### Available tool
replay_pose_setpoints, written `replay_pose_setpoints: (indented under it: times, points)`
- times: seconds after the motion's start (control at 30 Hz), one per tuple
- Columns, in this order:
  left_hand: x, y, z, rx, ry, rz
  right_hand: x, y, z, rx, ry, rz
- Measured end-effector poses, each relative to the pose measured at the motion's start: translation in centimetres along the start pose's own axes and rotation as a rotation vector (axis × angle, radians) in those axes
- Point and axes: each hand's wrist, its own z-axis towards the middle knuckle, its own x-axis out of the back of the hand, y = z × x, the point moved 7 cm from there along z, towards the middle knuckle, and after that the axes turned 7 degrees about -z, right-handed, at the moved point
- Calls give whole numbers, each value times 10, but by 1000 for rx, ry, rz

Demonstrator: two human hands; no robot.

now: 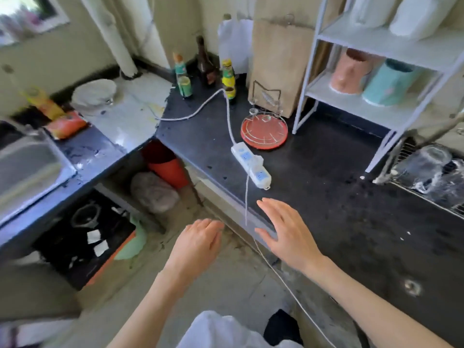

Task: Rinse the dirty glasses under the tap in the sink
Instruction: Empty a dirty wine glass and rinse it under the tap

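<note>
Dark, speckled stone forms the L-shaped desk (326, 172) that runs from the far left round the corner to the right. Clear drinking glasses (431, 169) sit at the right edge of the view, on a wire rack (426, 197) on the desk, blurred so that their number cannot be told. A stainless steel sink (27, 167) is set into the desk at the far left, well apart from the glasses; no tap can be made out.

Both hands hover with nothing in them. The left hand (198, 243) hangs over the floor in front of the desk's edge, fingers loosely bent. The right hand (285, 231) is spread flat, fingers straight and apart, over the desk's near edge.

A white power strip (251, 164) lies on the desk just beyond the right hand, its white cable (198, 110) trailing back toward three sauce bottles (208, 69) in the corner. A round red tray with a wire frame (264, 130) sits beside the strip, in front of a brown paper bag (278, 59). A white metal shelf unit (371, 71) stands to the right, holding a pink cup (350, 71) and a teal cup (388, 82). An orange bucket (168, 169) stands under the desk.
</note>
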Motion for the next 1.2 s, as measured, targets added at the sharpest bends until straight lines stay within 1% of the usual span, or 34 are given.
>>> replay_pose_setpoints:
  times: [0.1,0.23,0.33,0.4,0.5,0.6,0.8,0.97,1.1,1.2]
  points:
    - [32,-61,-43,124,89,13,-26,-58,30,132,-8,40]
    - [69,-122,-83,261,240,16,-55,-118,76,274,-42,37]
    - [86,-160,-96,341,297,41,-80,-149,114,363,-73,17]
    - [96,-186,-94,367,305,65,-97,-163,144,399,-80,10]
    - [118,-232,-73,428,292,63,-121,-176,199,433,-92,4]
    - [148,-277,-36,478,308,116,-141,-183,265,467,-105,-29]
    - [193,-347,36,545,369,89,-170,-193,388,455,-163,-72]
    - [197,-400,63,594,360,28,-206,-204,459,454,-209,-79]
    - [192,-456,81,649,331,-47,-243,-212,511,433,-245,-53]
    - [197,-499,104,636,325,-77,-270,-217,549,397,-256,-77]
